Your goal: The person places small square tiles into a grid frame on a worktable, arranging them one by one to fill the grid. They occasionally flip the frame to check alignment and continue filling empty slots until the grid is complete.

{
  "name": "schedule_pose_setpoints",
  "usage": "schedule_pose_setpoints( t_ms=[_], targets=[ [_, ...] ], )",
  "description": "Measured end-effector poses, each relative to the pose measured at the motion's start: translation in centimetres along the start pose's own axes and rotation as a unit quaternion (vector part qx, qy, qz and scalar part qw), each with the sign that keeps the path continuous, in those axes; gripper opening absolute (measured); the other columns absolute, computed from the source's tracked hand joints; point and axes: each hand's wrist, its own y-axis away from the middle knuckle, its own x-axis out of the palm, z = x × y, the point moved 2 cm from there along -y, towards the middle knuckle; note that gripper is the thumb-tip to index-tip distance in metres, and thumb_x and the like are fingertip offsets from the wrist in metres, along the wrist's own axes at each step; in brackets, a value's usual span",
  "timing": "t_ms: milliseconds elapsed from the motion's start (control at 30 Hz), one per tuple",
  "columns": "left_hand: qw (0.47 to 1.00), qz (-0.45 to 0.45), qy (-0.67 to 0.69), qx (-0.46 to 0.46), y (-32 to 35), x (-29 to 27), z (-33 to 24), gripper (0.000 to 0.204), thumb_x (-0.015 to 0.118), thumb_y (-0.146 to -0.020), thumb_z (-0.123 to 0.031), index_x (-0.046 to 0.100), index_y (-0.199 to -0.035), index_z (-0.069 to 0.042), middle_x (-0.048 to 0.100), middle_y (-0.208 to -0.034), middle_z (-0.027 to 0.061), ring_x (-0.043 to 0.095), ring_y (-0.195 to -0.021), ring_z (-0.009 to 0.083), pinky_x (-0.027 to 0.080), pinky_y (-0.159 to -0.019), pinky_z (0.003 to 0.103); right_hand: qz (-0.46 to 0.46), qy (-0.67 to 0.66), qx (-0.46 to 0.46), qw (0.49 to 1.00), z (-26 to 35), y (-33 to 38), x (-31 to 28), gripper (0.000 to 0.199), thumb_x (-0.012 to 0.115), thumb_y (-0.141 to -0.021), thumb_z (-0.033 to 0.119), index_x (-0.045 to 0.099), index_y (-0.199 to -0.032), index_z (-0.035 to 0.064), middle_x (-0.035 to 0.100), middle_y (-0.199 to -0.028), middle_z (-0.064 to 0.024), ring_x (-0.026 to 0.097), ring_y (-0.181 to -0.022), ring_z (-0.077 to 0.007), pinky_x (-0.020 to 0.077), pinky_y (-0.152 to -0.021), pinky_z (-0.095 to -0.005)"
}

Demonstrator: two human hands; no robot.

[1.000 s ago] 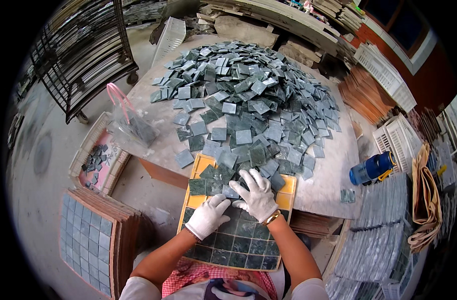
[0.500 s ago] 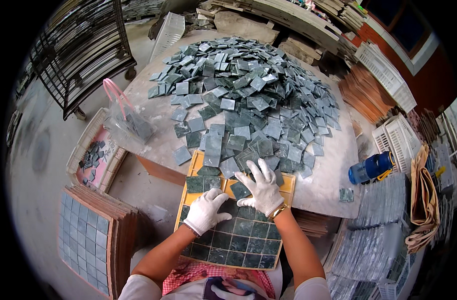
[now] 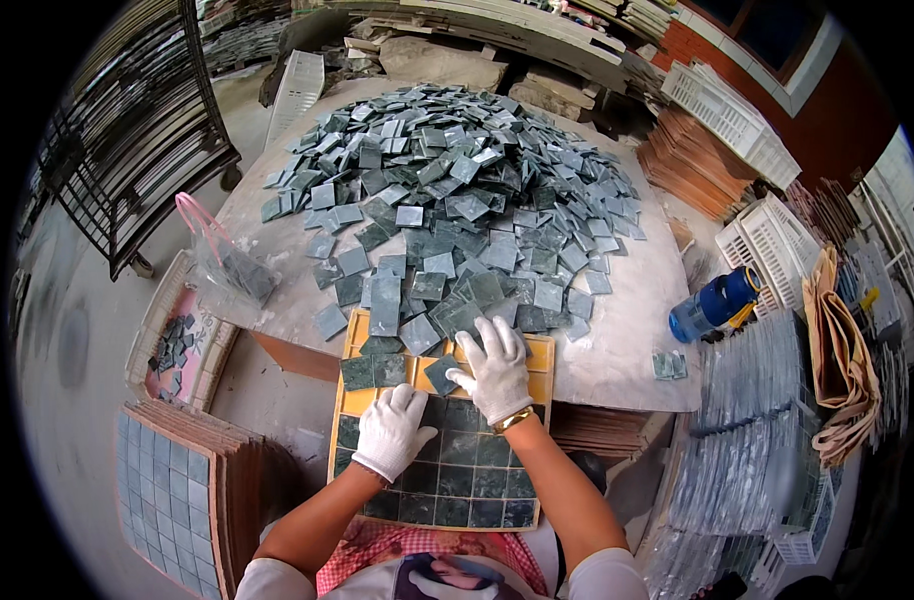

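Observation:
A yellow grid tray [image 3: 345,345] lies before me at the table's near edge, its lower rows filled with dark green square stone tiles [image 3: 447,480]. My left hand [image 3: 395,432], in a white glove, rests over the tray's left part, fingers forward and thumb apart, holding nothing visible. Farther forward, my gloved right hand [image 3: 497,372] has its fingers spread over the tray's upper right. Its thumb touches the corner of a turned loose tile [image 3: 441,375]. Two tiles [image 3: 374,372] sit side by side in the upper left. A large heap of tiles [image 3: 457,170] spreads beyond the tray.
A clear plastic bag [image 3: 232,270] stands on the table's left edge, above a basket [image 3: 162,310] of tile pieces. Tiled boards [image 3: 167,470] are stacked at lower left. A blue bottle [image 3: 715,303] and stacked tile sheets [image 3: 742,450] are at right. A metal rack [image 3: 127,140] stands far left.
The whole view has shifted, moving the scene leftward. My left hand has drawn back slightly on the tray. The loose tile by my right thumb has shifted slightly left.

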Motion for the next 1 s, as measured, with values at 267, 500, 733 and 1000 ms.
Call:
schedule_pose_setpoints(
  t_ms=[267, 500, 733, 1000],
  targets=[
    [0.998, 0.01, 0.063, 0.022, -0.3, 0.4, 0.9, 0.051, 0.076, -0.067, -0.022, 0.054, -0.11, -0.007, 0.053, -0.108, 0.012, 0.055, -0.096, 0.0331, 0.049, -0.081, 0.043, 0.206, 0.036, 0.184, 0.96, 3.7, -0.4, 0.2, 0.053, 0.072, -0.072, 0.049, 0.058, -0.1, 0.0067, 0.063, -0.093, -0.0129, 0.065, -0.085, -0.0285, 0.0538, -0.069, -0.0375],
    [0.999, -0.006, 0.036, -0.02, -0.1, 0.9, 0.3, 0.053, 0.077, -0.065, -0.024, 0.055, -0.11, -0.007, 0.053, -0.109, 0.0116, 0.055, -0.097, 0.0335, 0.049, -0.079, 0.043, 0.056, -0.201, 0.177, 0.962, -0.4, 0.3, 0.5, 0.039, 0.069, -0.078, 0.019, 0.056, -0.113, 0.008, 0.059, -0.109, -0.0133, 0.06, -0.096, -0.0345, 0.0495, -0.079, -0.042],
    [0.993, 0.01, 0.113, -0.017, 0.6, -0.1, 1.7, 0.052, 0.074, -0.068, -0.018, 0.055, -0.116, -0.008, 0.054, -0.114, 0.0108, 0.055, -0.101, 0.0323, 0.047, -0.083, 0.044, 0.137, -0.171, 0.04, 0.975, 0.2, 4.0, -2.7, 0.052, 0.077, -0.07, 0.03, 0.058, -0.114, 0.0088, 0.054, -0.115, -0.0119, 0.056, -0.103, -0.03, 0.0471, -0.087, -0.0389],
    [0.978, 0.045, -0.007, 0.203, 1.6, 1.6, -0.6, 0.067, 0.065, -0.078, -0.04, 0.048, -0.134, -0.009, 0.046, -0.14, 0.0074, 0.041, -0.13, 0.0254, 0.029, -0.108, 0.045, 0.028, -0.085, 0.045, 0.995, 0.5, 4.1, -1.0, 0.045, 0.076, -0.071, 0.029, 0.062, -0.109, 0.0079, 0.055, -0.118, -0.0119, 0.054, -0.108, -0.03, 0.0454, -0.09, -0.0398]
  ],
)
